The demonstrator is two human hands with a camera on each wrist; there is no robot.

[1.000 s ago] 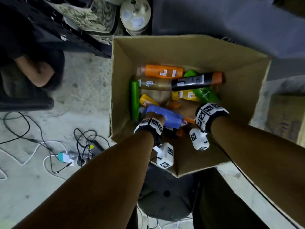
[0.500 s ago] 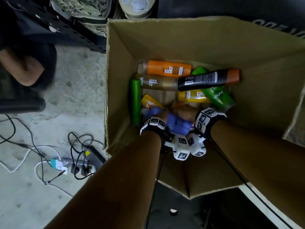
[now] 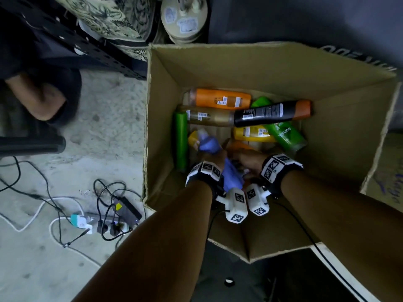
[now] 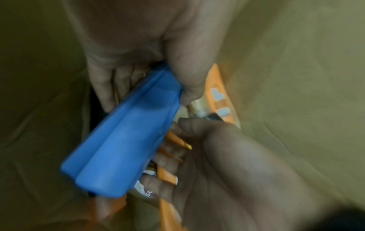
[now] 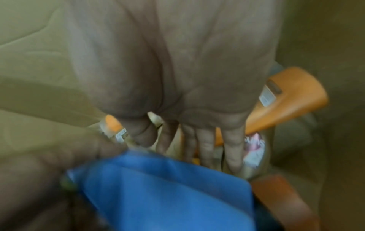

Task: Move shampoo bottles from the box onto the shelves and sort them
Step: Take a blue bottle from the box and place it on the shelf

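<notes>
An open cardboard box [image 3: 239,68] on the floor holds several shampoo bottles lying flat. My left hand [image 3: 214,159] grips a blue bottle [image 3: 209,144] by its side and holds it tilted above the others; the left wrist view shows thumb and fingers of that left hand [image 4: 126,62] wrapped round the blue bottle [image 4: 122,140]. Just right of it, my right hand [image 3: 248,160] reaches down with its fingers [image 4: 164,157] curled over an orange bottle [image 3: 237,147] underneath. The right wrist view is blurred: right hand [image 5: 187,78], blue bottle [image 5: 168,187], orange bottle [image 5: 286,101].
Farther back in the box lie an orange bottle [image 3: 222,99], an amber one [image 3: 209,116], a black one with an orange cap [image 3: 268,112], green [image 3: 285,136] and yellow [image 3: 250,132] ones. A black shelf frame [image 3: 76,40] stands at the left; cables and a power strip [image 3: 113,219] lie on the floor.
The blue bottle has come up from lying across the pile and now tilts away from me in my left hand. My right hand has pushed in beside it, lower among the orange bottles.
</notes>
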